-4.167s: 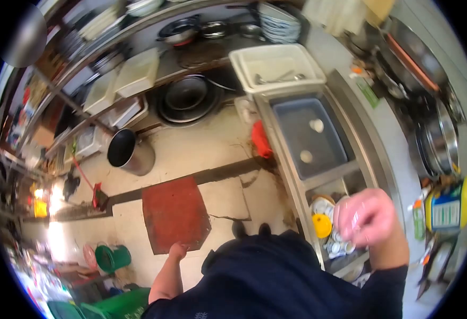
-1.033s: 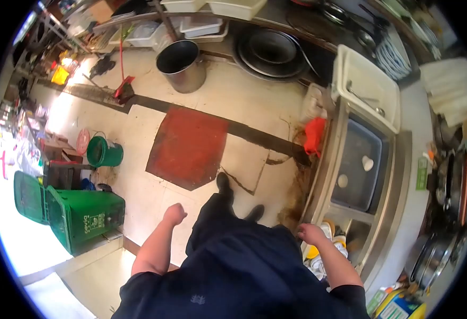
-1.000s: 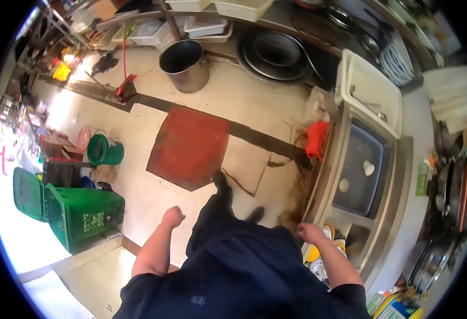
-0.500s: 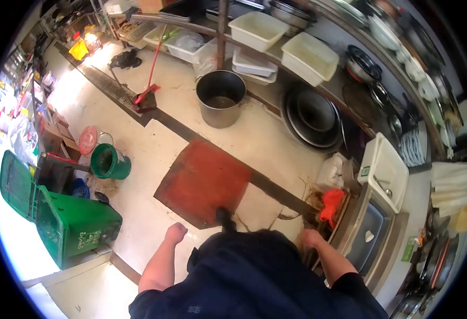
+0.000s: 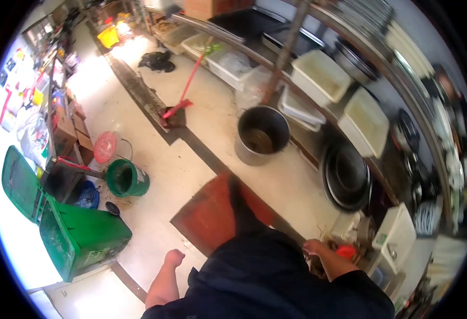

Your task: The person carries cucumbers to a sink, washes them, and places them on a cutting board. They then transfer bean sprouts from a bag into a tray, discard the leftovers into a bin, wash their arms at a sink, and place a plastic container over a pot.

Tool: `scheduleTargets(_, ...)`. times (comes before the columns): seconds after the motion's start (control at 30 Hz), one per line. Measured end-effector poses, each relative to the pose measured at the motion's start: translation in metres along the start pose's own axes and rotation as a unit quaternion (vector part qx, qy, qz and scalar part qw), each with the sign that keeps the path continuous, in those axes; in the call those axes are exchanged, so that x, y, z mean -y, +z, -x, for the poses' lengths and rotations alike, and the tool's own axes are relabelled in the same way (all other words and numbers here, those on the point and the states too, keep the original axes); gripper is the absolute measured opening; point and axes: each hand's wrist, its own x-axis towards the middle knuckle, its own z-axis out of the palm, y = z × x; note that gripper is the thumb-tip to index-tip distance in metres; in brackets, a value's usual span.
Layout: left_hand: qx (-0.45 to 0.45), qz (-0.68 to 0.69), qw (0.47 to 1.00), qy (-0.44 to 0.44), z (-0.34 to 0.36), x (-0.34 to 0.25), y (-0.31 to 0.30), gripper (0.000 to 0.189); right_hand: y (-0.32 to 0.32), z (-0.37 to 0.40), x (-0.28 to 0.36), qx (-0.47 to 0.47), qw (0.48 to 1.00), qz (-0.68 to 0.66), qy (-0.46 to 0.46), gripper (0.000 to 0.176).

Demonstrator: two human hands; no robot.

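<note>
My left hand [image 5: 174,258] hangs at my side, loosely closed, and nothing shows in it. It is over the pale floor, left of a red mat [image 5: 207,212]. On the other side, my right hand [image 5: 313,247] is also curled, with no held thing visible. Close to it are a red object [image 5: 345,251] and the sink edge. One of my legs, dark-clothed, stretches forward over the mat. A deep metal pot [image 5: 262,135] stands on the floor ahead, beneath the shelf edge. Neither hand touches anything that I can see.
At left stand a green wheeled bin [image 5: 92,234] with its lid open and a green bucket [image 5: 127,178]. Ahead, a red-handled broom [image 5: 183,101] stands near the drain strip. White tubs [image 5: 321,77] and large dark pans [image 5: 345,175] line the right-hand shelves.
My body has moved forward, and one leg now reaches onto the mat. The pot, bucket and broom appear lower and further right in view. Both hands stay loosely closed by my sides.
</note>
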Motion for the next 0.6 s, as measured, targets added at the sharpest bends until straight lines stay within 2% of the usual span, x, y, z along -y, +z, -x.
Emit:
scheduleTargets(0.07,-0.015,-0.033,0.999,-0.033,-0.027,0.033,-0.004,0.037,-0.065,-0.041,-0.011,0.051,0.975,-0.166,0.139,0.025)
scheduleTargets(0.1,-0.033,0.012,0.995,-0.098,-0.019,0.019,-0.037,0.036,-0.082,-0.077,-0.031,0.048,0.977,-0.132,0.158,0.024)
scheduleTargets(0.13,-0.036,0.029,0.992,-0.116,-0.026,0.01,-0.059,0.036,-0.102,-0.116,-0.068,0.056,0.981,-0.113,0.144,0.024)
scheduleTargets(0.17,-0.044,0.057,0.989,-0.127,-0.023,0.008,-0.075,0.036,-0.119,-0.157,-0.108,0.046,0.999,-0.001,-0.008,0.023)
scheduleTargets(0.2,-0.058,0.082,0.985,-0.137,-0.024,0.01,-0.095,0.035,-0.145,-0.199,-0.131,0.029,0.98,0.107,-0.163,0.023)
scheduleTargets(0.23,-0.094,-0.067,0.993,-0.025,-0.034,0.017,-0.097,0.029,-0.191,-0.243,-0.14,0.037,0.975,0.12,-0.182,0.023)
scheduleTargets(0.27,-0.091,-0.053,0.993,-0.046,-0.033,0.012,-0.109,0.029,-0.248,-0.287,-0.145,0.039,0.964,0.219,-0.147,0.02)
scheduleTargets(0.3,-0.13,0.103,0.977,-0.137,-0.035,-0.003,-0.123,0.023,-0.309,-0.327,-0.145,0.04,0.941,0.318,-0.111,0.018)
scheduleTargets(0.33,-0.169,0.255,0.926,-0.223,-0.038,-0.014,-0.133,0.017,-0.386,-0.341,-0.084,-0.154,0.985,0.036,0.076,0.015)
scheduleTargets(0.37,-0.156,0.184,0.95,-0.199,-0.05,-0.006,-0.126,0.01,-0.483,-0.344,-0.014,-0.16,0.983,-0.025,0.083,0.016)
scheduleTargets(0.4,-0.161,0.193,0.945,-0.209,-0.055,-0.004,-0.131,0.01,-0.528,-0.38,0.005,-0.244,0.961,-0.103,0.076,0.016)
scheduleTargets(0.47,-0.112,0.266,0.931,-0.224,-0.069,-0.002,-0.152,0.011,-0.619,-0.447,0.057,-0.247,0.947,-0.202,0.039,0.016)
scheduleTargets(0.53,-0.081,0.297,0.916,-0.257,-0.088,0.011,-0.177,0.014,-0.695,-0.47,0.147,-0.267,0.911,-0.312,0.03,0.017)
scheduleTargets(0.6,-0.058,0.271,0.926,-0.258,-0.111,0.041,-0.191,0.019,-0.735,-0.51,0.207,-0.256,0.918,-0.303,-0.006,0.019)
